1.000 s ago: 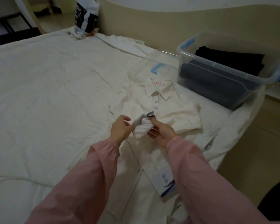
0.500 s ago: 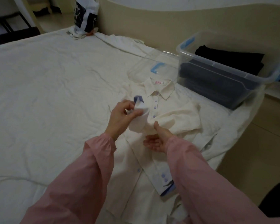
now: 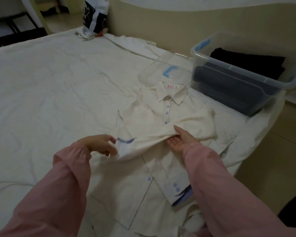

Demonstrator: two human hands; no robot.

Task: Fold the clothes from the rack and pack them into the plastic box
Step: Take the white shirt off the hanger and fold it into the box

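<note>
A cream button-up shirt [image 3: 154, 127] of soft woven cloth lies face up on a wrinkled white bedsheet [image 3: 50, 82], its pointed collar [image 3: 171, 94] toward the far side and pale blue round buttons running down the front. One long sleeve is drawn across the chest.

The left hand [image 3: 99, 144], in a loose pink sleeve [image 3: 58, 194], pinches that sleeve's blue-edged cuff [image 3: 125, 144] between curled fingers and thumb, lifting it just off the shirt. The right hand [image 3: 181, 139] lies palm up and relaxed, with straight fingers slipped under the sleeve's fold. The other cuff [image 3: 179, 192], with two blue buttons, rests flat near the right forearm.

Beyond the collar to the right, a clear hard plastic box [image 3: 239, 68] with rounded corners and blue clips sits at the mattress edge, holding folded dark clothes [image 3: 246, 60]. Its clear lid [image 3: 162, 65] lies flat on the sheet, just beside the box and touching the collar.

A tan padded headboard [image 3: 161, 28] curves behind. A crumpled white-and-dark bag [image 3: 94, 16] stands at the far corner. Wide bare sheet stretches left of the shirt; on the right, the bed drops off close to the shirt's side.
</note>
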